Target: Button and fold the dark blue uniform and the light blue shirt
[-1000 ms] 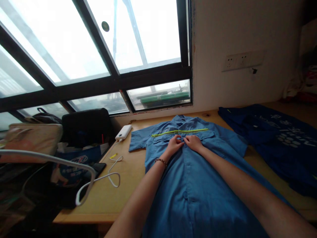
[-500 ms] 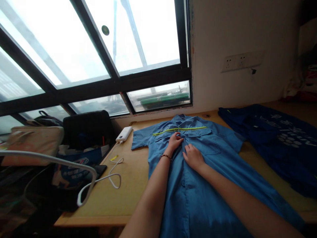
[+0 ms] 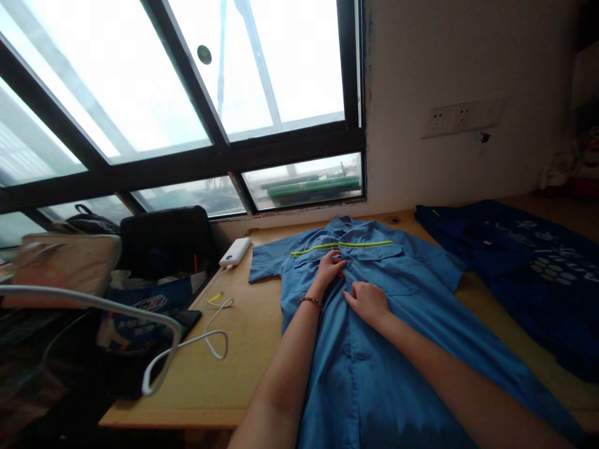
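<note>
A light-blue short-sleeved work shirt (image 3: 388, 268) with a yellow stripe across the chest lies front up, its collar toward the window. My left hand (image 3: 330, 268) wears a beaded bracelet and pinches the front placket just under the stripe. Slightly lower and to the right, my right hand (image 3: 369, 302) has its fingers curled and its thumb against the edge of the same placket. Fabric bunches in folds between both hands. A button (image 3: 347, 350) shows farther down the front. Whatever small part lies between the fingertips is hidden.
The wooden table (image 3: 234, 374) carries a white power bank (image 3: 235, 252) with a white cable (image 3: 219, 333) at left. A dark-blue garment (image 3: 510, 268) lies at right. Bags (image 3: 63, 268) and a black chair back (image 3: 166, 243) stand left of the table, below the window (image 3: 285, 137).
My right hand has drawn slightly down and its fingers are more curled. My left hand stays at the placket. The whole view has shifted a little.
</note>
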Demonstrator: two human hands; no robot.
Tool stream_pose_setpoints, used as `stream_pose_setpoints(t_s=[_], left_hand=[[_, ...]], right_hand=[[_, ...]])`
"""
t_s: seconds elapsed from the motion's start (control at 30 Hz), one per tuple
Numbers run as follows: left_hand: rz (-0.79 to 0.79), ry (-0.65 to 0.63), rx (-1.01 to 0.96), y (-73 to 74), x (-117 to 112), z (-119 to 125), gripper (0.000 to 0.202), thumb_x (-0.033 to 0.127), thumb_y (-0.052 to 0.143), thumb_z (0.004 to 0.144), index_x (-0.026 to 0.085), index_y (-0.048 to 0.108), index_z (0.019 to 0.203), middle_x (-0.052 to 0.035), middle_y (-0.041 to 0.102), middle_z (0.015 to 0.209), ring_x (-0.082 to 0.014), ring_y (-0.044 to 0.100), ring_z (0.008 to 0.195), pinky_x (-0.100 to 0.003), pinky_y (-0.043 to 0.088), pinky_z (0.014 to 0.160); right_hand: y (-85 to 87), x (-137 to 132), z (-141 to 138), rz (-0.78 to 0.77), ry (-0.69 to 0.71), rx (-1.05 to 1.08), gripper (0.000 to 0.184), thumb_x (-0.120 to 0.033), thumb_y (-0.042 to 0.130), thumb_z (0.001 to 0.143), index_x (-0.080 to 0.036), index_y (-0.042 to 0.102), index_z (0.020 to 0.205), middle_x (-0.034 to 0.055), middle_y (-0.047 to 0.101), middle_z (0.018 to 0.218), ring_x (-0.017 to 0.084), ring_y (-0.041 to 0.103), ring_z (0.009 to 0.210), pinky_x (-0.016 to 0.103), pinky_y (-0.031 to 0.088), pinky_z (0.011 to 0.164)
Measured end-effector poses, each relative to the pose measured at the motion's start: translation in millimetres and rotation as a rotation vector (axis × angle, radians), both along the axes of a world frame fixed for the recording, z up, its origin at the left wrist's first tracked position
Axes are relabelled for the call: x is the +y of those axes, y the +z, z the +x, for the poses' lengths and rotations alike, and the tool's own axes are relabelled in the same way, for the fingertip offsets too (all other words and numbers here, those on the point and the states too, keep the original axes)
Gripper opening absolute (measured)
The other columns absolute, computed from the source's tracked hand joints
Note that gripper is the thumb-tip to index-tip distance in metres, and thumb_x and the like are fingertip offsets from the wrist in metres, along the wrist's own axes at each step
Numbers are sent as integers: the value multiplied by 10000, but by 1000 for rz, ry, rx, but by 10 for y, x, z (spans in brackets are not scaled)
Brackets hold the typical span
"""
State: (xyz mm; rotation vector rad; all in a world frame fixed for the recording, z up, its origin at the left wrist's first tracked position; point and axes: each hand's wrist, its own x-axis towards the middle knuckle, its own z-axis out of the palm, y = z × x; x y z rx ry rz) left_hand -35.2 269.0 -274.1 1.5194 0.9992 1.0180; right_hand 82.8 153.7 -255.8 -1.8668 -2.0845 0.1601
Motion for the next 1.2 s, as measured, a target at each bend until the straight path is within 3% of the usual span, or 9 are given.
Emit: stream_pose_setpoints(t_s=[0.07,0.23,0.47,0.7,0.9,1.2], left_hand=[[-63,-66,-18,39,-47,-16,377,297,621,688,161,429,983,60,534,540,-102,541,401,-182,417,392],[-146,-238,19,82,-139,-15,313,376,590,711,155,428,862,6,588,527,-126,561,407,-184,417,373],[-352,-374,-11,104,-212,21,257,356,582,715,111,519,757,-71,630,616,-140,612,523,-186,466,442],[-271,-172,15,121,-243,80,155,214,498,708,111,517,594,-25,564,486,-77,500,361,-156,363,344],[-220,-6,2,129,-227,67,108,99,445,638,126,470,536,-4,543,471,-49,453,357,-151,341,365],[-186,109,-21,129,-207,79,124,64,441,584,137,445,483,16,501,419,-44,409,335,-156,305,359]], right_hand=[[-8,-8,-21,109,-31,49,312,-438,458,793,-161,555,896,95,581,880,214,562,797,288,405,655],[-48,4,-55,265,-122,132,525,-405,558,720,-112,419,1131,126,480,1050,230,484,942,302,397,774],[-105,68,-31,210,-74,218,269,-293,524,711,-139,523,932,94,531,915,225,474,889,301,378,787],[-98,165,52,112,-63,384,192,-146,473,660,-154,557,831,62,582,808,164,531,757,231,366,671],[-29,104,36,11,-93,380,52,-209,507,651,-179,549,648,12,584,613,132,523,583,225,306,538],[99,-51,-55,-74,-99,304,155,-334,547,667,-198,620,657,31,639,660,159,576,656,230,301,530]])
